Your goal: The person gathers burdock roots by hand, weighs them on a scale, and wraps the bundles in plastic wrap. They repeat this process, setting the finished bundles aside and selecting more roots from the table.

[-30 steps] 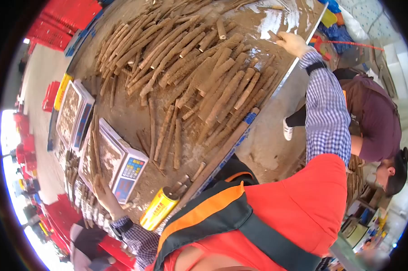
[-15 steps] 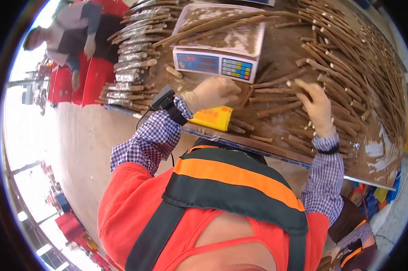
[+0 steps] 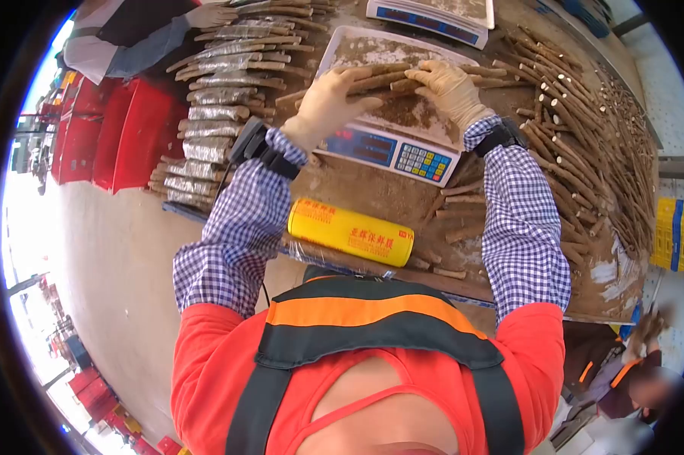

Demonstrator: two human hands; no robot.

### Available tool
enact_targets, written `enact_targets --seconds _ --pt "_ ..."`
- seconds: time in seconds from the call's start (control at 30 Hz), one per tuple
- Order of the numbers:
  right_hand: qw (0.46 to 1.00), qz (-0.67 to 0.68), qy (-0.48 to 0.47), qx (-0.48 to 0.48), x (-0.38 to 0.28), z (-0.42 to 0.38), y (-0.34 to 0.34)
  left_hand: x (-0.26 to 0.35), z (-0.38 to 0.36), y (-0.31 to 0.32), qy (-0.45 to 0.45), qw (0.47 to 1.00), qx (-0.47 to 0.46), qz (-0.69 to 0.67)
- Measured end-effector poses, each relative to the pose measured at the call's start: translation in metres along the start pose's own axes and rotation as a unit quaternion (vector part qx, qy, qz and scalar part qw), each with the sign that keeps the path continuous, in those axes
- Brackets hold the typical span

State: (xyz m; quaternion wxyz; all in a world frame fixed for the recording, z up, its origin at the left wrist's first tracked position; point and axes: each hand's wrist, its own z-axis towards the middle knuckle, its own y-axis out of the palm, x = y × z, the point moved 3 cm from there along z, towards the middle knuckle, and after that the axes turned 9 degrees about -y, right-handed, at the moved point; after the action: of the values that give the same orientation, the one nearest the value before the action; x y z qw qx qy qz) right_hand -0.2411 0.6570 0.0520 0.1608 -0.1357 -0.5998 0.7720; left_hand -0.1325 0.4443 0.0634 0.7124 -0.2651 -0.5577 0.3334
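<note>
Several long brown yam-like roots lie across the soil-covered pan of a white electronic scale. My left hand, in a pale glove, is closed around their left part, thumb below and fingers above. My gloved right hand grips the same roots further right, its fingers curled over the top. Parts of the roots are hidden behind my fingers. On the near side of the scale, a yellow box of cling film lies along the table edge, with film hanging from its front.
Film-wrapped root bundles line the left side of the table. Loose roots are heaped on the right. A second scale stands behind. Red crates and another person's gloved hand are at left; another person is lower right.
Both hands have moved up onto the scale and taken hold of the roots there. My right hand has left the loose roots at right. The cling film box is now uncovered.
</note>
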Motion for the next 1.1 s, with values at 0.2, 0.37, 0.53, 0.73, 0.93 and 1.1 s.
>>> enact_targets --seconds 0.2,0.37,0.53,0.73,0.93,1.1 --pt "0.994 -0.053 0.068 -0.074 0.018 -0.003 0.007 -0.001 0.067 0.059 -0.049 0.962 -0.192 0.188" --pt "0.989 -0.048 0.086 -0.107 0.027 -0.014 -0.021 0.009 0.067 0.044 -0.040 0.948 -0.240 0.205" --pt "0.990 -0.051 0.059 -0.121 0.020 -0.015 -0.019 -0.018 0.074 0.032 -0.034 0.960 -0.209 0.182" --pt "0.964 -0.066 0.066 -0.247 -0.013 0.035 0.010 0.006 0.071 0.074 -0.041 0.958 -0.129 0.252" --pt "0.982 0.043 0.048 -0.176 -0.015 0.026 -0.001 0.013 0.064 0.062 -0.002 0.973 -0.183 0.139" --pt "0.988 0.086 0.009 -0.126 -0.017 0.014 -0.012 -0.001 0.052 0.063 0.043 0.971 -0.205 0.116"
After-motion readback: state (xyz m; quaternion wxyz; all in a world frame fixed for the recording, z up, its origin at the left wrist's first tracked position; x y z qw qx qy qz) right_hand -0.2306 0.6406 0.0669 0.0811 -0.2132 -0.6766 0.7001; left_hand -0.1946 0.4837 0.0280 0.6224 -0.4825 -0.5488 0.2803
